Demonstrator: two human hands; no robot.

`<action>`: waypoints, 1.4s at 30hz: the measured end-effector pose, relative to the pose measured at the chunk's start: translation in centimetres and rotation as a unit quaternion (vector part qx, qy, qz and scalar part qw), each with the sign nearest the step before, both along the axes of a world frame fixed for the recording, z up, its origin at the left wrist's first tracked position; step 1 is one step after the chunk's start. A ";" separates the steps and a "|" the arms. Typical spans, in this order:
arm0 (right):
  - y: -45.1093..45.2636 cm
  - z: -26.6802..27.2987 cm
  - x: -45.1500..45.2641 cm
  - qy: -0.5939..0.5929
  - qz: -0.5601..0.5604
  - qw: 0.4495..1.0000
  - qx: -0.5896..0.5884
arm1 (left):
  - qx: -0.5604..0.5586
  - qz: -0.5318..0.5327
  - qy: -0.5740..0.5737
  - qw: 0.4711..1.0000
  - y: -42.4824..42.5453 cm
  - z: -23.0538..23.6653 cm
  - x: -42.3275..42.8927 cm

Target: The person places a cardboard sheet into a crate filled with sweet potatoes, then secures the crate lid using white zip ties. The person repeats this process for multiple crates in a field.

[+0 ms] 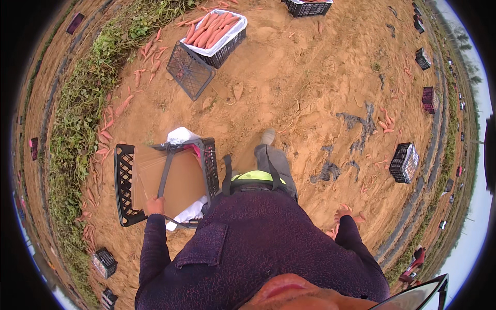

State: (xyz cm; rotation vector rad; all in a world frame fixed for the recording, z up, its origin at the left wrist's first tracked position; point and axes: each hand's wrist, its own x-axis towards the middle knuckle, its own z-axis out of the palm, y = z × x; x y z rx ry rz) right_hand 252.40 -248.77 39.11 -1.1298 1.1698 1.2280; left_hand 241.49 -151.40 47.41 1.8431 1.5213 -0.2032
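Note:
My left hand (155, 205) grips the dark strap handle of a black plastic crate (124, 217) at my left side. The crate holds a stack of brown cardboard sheets (182, 178) and white plastic liners (182, 135). My right hand (343, 212) hangs at my right side above the ground, near some sweet potatoes (359, 218); whether it holds anything cannot be made out. Ahead on the soil stands a lined crate (228, 48) full of sweet potatoes (212, 31), with a black mesh lid (191, 71) leaning against its near side.
Cut vines (83, 108) run along the left, with loose sweet potatoes (124, 105) beside them. Torn dark plastic film (360, 124) lies on the soil at right. More crates stand at right (403, 162) and top (308, 8). A person (416, 263) is far off at lower right.

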 end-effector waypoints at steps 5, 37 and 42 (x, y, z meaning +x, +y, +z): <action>-1.1 -3.0 24.9 -0.122 0.194 0.970 -0.085 | 0.092 -0.038 0.043 0.994 0.4 -0.4 7.5; 44.0 4.5 109.0 -0.279 0.754 0.550 -0.226 | -0.087 0.055 0.176 0.979 -6.9 -28.3 48.3; 55.8 1.0 109.7 -0.365 0.760 0.527 -0.109 | -0.102 0.104 0.163 0.976 -9.2 -28.1 50.2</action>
